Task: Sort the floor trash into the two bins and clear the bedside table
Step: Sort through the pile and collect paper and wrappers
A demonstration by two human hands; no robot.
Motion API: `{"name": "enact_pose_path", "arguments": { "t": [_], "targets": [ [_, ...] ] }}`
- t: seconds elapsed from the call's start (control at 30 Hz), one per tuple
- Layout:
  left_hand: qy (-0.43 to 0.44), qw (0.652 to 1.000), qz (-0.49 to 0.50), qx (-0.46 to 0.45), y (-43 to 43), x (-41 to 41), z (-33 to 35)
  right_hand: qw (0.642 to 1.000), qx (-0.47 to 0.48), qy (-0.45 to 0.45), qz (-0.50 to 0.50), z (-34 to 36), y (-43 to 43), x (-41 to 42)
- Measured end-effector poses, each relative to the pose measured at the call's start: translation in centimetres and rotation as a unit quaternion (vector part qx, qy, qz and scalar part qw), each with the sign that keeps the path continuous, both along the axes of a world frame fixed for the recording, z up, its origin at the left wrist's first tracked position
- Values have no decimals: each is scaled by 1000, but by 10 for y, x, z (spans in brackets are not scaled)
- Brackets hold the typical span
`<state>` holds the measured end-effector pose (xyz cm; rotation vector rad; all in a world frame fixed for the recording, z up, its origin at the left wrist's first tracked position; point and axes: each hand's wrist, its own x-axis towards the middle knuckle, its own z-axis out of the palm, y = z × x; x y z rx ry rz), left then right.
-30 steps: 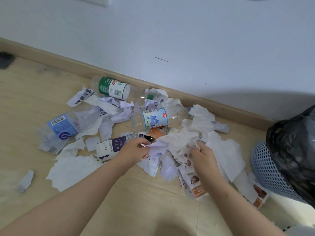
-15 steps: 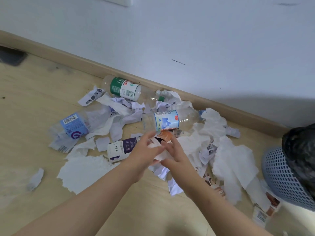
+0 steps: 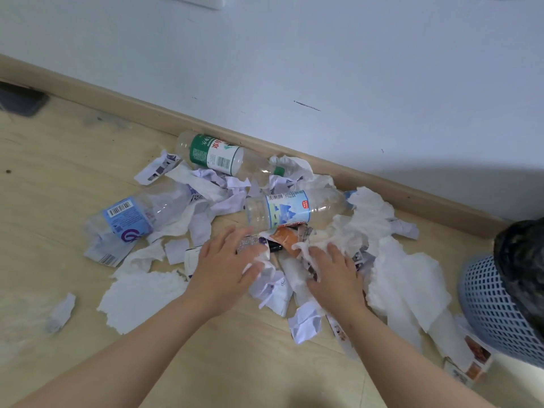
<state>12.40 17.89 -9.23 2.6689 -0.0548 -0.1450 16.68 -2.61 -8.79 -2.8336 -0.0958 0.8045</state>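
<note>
1. A blue plastic basket [image 3: 494, 313] with a grid wall stands at the right. It is lined with a black bag [image 3: 521, 260], and its inside is hidden.
2. The trash lies on the wooden floor [image 3: 59, 187] by the wall: a green-label bottle [image 3: 217, 156], a mountain-label bottle [image 3: 291, 209], a crushed bottle [image 3: 129, 219], soft white tissue [image 3: 406, 278] and torn paper scraps [image 3: 303, 322].
3. The left hand [image 3: 226, 266] lies on the pile, grip released, fingers spread.
4. The right hand [image 3: 332, 272] rests on crumpled tissue; I cannot tell whether its grip holds it.

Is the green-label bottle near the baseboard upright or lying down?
Lying down: the green-label bottle rests lengthwise on the floor along the baseboard, green cap pointing right.
</note>
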Motion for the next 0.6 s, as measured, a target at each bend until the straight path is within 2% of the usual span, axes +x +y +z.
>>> {"name": "enact_pose_path", "arguments": {
  "t": [0.07, 0.13, 0.2, 0.27, 0.33, 0.4, 0.47, 0.5, 0.57, 0.6],
  "targets": [
    [47, 996, 55, 44, 5, 5, -2, 999, 22, -44, 15, -5, -3, -9],
    [112, 986, 70, 97, 3, 8, -5, 995, 78, -57, -4, -8, -8, -16],
    [122, 981, 59, 139, -3, 8, -10, 985, 141, -61, -78, -3, -12, -16],
    [117, 979, 56, 157, -7, 6, -10, 957, 216, -76, -177, 9, -15, -11],
    [71, 983, 64, 160, -8, 8, -7, 922, 264, -96, -267, 20, -20, -3],
    [-44, 988, 57, 136, -12, 6, -7, 863, 325, -109, -371, 29, -25, 2],
    [-130, 988, -2, 81, -20, -5, -6, 809, 364, -104, -449, 35, -30, 4],
    [-146, 986, -48, 60, -26, -14, -7, 801, 368, -102, -462, 36, -32, 4],
    [-117, 976, -163, 79, -32, -34, -18, 817, 367, -101, -433, 34, -33, 0],
    [-92, 966, -218, 109, -31, -43, -27, 844, 353, -98, -392, 32, -32, -4]
  ]
}}
